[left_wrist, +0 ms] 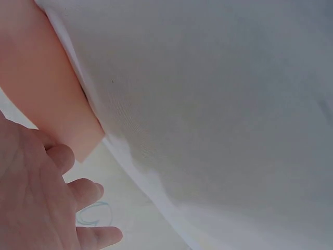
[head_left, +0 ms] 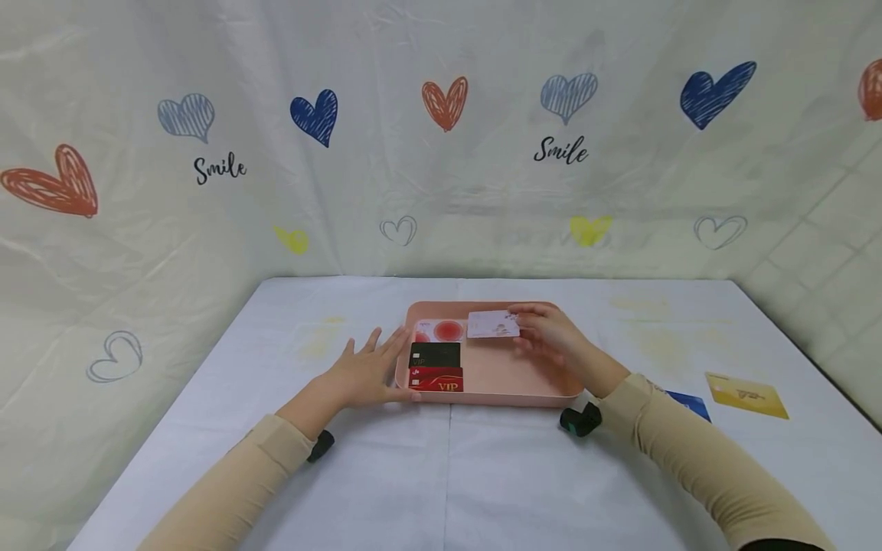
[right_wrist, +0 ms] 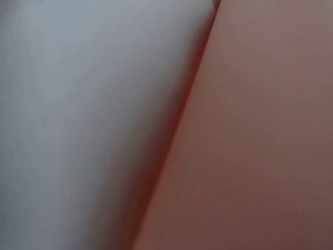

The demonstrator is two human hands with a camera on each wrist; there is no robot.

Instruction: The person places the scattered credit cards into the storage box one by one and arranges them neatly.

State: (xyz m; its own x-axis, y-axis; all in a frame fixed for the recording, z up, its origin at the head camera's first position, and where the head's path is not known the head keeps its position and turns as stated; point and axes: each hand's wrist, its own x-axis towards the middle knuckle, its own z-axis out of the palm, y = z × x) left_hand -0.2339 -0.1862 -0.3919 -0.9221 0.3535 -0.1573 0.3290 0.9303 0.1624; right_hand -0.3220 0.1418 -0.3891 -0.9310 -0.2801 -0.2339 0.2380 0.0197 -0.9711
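Note:
A shallow pink tray [head_left: 510, 375] lies on the white-covered table. Down its left side run a card with red circles [head_left: 439, 330], a dark green VIP card [head_left: 435, 355] and a red VIP card [head_left: 436, 379]. My right hand [head_left: 551, 337] pinches the right end of a pale card with a floral print [head_left: 491, 324], over the tray's upper middle. With fingers spread, my left hand [head_left: 368, 371] touches the tray's left edge. In the left wrist view, its fingers [left_wrist: 86, 192] stand beside the pink tray wall [left_wrist: 62, 99]. The right wrist view shows only the tray [right_wrist: 250, 135] and cloth, no hand.
To the right of the tray lie a gold card [head_left: 746, 395] and a blue card [head_left: 691, 404], the latter partly behind the right sleeve. A white curtain [head_left: 441, 191] printed with hearts hangs behind the table. A black wrist camera [head_left: 581, 419] sits under the right wrist.

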